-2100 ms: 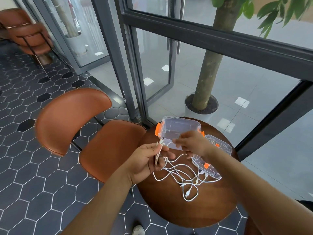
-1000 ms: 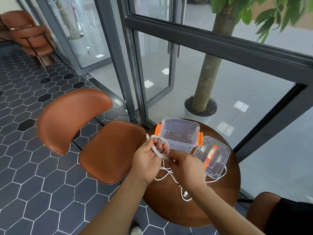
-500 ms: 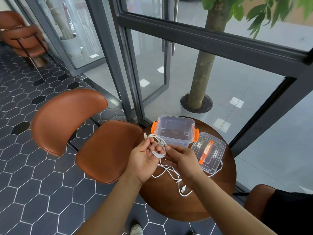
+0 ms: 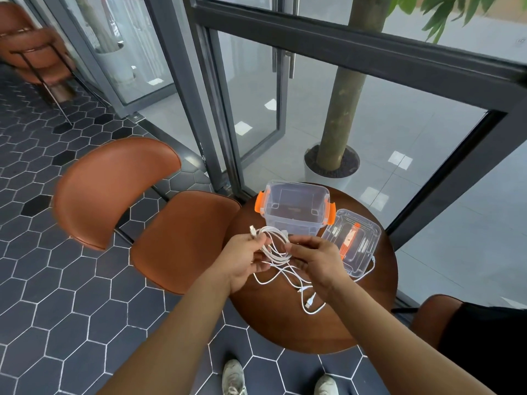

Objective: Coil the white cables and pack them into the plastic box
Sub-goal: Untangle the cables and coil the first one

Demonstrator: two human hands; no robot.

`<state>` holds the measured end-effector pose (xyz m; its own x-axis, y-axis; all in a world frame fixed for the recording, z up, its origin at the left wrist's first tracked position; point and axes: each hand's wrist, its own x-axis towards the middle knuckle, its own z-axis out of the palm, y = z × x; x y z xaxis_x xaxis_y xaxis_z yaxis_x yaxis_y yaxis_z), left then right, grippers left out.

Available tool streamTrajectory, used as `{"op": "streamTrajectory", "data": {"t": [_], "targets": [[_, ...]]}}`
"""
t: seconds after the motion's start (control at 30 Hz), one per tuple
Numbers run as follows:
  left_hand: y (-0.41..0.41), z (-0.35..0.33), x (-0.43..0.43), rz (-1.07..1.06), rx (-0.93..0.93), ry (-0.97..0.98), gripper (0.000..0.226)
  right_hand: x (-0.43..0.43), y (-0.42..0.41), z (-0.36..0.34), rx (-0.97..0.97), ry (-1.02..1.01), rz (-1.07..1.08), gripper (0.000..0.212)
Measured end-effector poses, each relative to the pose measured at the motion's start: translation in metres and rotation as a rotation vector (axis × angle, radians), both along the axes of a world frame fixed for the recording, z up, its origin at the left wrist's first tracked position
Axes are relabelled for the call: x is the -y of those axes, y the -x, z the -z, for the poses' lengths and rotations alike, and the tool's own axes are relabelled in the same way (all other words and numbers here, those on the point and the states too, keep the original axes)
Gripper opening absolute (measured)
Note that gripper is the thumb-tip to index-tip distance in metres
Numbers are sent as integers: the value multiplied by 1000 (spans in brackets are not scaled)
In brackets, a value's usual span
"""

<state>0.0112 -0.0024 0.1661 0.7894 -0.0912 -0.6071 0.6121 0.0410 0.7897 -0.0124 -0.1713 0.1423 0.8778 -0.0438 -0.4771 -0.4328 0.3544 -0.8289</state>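
A small round wooden table point(image 4: 328, 332) carries a clear plastic box point(image 4: 293, 208) with orange latches, standing open at the far edge. Its clear lid point(image 4: 353, 243) lies to the right. My left hand point(image 4: 245, 258) grips a coil of white cable point(image 4: 272, 243) just in front of the box, one plug sticking up from the fingers. My right hand point(image 4: 313, 260) pinches the coil's right side. More loose white cable point(image 4: 302, 286) trails from the coil onto the table beneath my hands.
A brown leather chair point(image 4: 137, 206) stands left of the table, another chair's edge point(image 4: 436, 317) at the right. Glass doors with dark frames point(image 4: 222, 132) rise behind the table, with a potted tree point(image 4: 333, 163) beyond them. My shoes point(image 4: 233, 377) show on the hexagon-tiled floor.
The loose cable has been wound into loops in my left hand. My right hand has moved from the box down to the coil's right side. Less cable lies on the table.
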Motion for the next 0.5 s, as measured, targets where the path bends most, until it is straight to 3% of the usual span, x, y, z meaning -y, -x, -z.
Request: {"op": "streamTrajectory", "data": {"t": [0.13, 0.3, 0.5], "targets": [[8, 0, 6, -34, 35, -19, 19, 3, 2, 0, 6, 64, -9, 19], [13, 7, 10, -64, 120, -112, 15, 9, 8, 4, -16, 5, -24, 25], [12, 9, 7, -17, 161, -146, 19, 10, 15, 5, -25, -19, 23, 18]]}}
